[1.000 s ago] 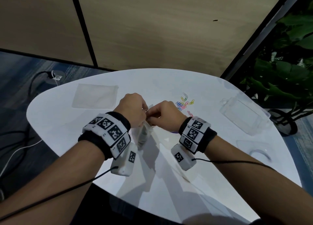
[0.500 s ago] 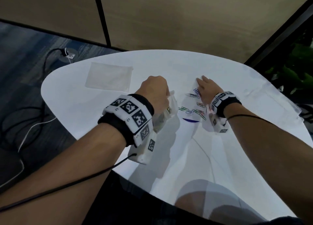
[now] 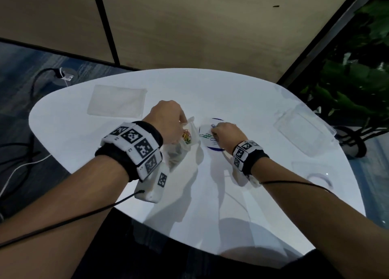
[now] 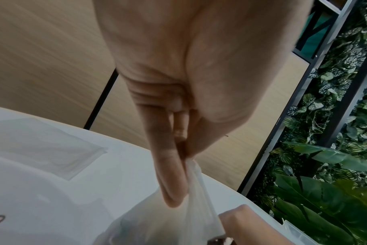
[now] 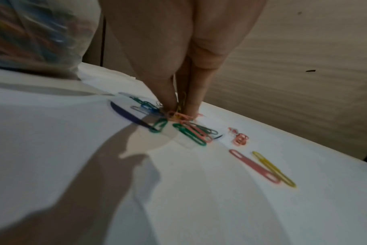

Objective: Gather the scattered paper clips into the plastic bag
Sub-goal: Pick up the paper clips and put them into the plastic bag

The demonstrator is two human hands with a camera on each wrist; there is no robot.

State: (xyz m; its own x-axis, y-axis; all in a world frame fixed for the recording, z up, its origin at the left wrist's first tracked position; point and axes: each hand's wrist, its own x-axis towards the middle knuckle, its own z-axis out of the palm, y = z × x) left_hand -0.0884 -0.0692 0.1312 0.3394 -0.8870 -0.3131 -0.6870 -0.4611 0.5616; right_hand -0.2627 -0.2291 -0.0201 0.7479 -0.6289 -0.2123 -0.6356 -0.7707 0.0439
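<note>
Two hands show, the left hand [image 3: 166, 121] and the right hand [image 3: 226, 134]. One plastic bag [image 3: 185, 141] holds many colored clips. About ten loose paper clips [image 5: 189, 131] lie on one white desk [image 3: 242, 102]. One flat clear sheet [image 3: 116, 104] and one clear box [image 3: 303, 129] sit there too.

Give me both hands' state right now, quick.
Left hand: closed, pinching the top edge of the plastic bag.
Right hand: closed, fingertips pinching paper clips from the pile on the table.

Office lounge: white mtg table [image 3: 242, 93], wood partitions [image 3: 189, 22], plant wall [image 4: 335, 149].
</note>
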